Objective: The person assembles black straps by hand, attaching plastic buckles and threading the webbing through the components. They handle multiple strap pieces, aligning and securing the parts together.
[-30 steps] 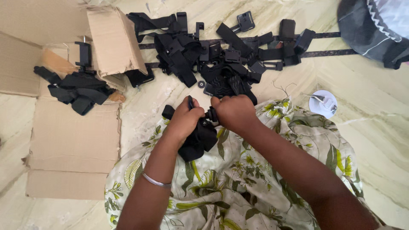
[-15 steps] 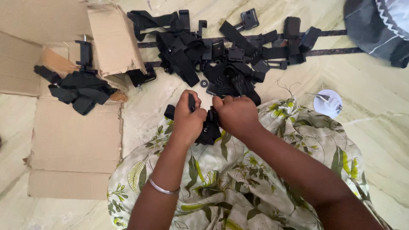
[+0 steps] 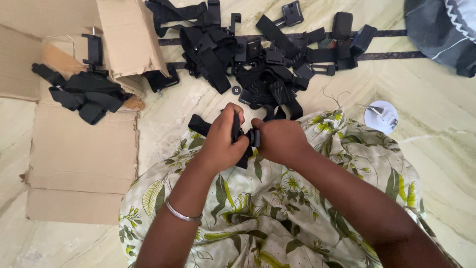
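Observation:
Both of my hands meet over my lap, which is covered in cream cloth with a green leaf print [image 3: 277, 218]. My left hand [image 3: 224, 141] is closed around a black strap assembly [image 3: 199, 124], its end sticking out to the left. My right hand [image 3: 280, 140] grips the same piece at a black plastic buckle [image 3: 254, 137] between the two hands. A thin silver bangle [image 3: 181, 214] sits on my left wrist. Just beyond my hands lies a big heap of black straps and clips [image 3: 263, 59] on the pale marble floor.
A flattened cardboard box [image 3: 74, 159] lies at the left, with a smaller pile of black strap pieces [image 3: 82, 92] on it. A white round disc with thread [image 3: 381, 117] sits at the right. A dark grey bag [image 3: 441, 30] fills the top right corner.
My hands have turned the strap piece and drawn closer together over my lap. The view has shifted slightly; the piles have not moved.

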